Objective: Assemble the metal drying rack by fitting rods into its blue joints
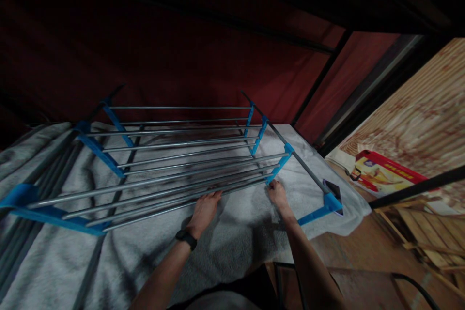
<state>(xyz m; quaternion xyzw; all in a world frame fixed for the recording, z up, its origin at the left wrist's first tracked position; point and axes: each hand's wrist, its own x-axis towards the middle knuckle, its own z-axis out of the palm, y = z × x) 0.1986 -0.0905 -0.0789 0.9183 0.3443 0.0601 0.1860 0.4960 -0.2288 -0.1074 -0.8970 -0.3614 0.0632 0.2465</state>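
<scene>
A rack of long metal rods and blue plastic brackets lies before me on a light cloth (232, 237). My left hand (206, 207), with a black band on its wrist, is closed on the nearest metal rod (152, 214), right of its middle. At that rod's right end, my right hand (278, 193) is closed around the lower end of a blue bracket (279, 170); its fingertips are partly hidden. Several rods run from this bracket to the large blue bracket (61, 217) at left. One more blue bracket (317, 212) at the right carries no rods.
Dark poles (43, 193) lie along the left side. A phone (332, 191) rests on the cloth beneath the right bracket. Beyond the cloth's right edge are a red and yellow box (388, 174) and wooden slatted furniture (428, 232). A dark red wall (174, 68) stands behind.
</scene>
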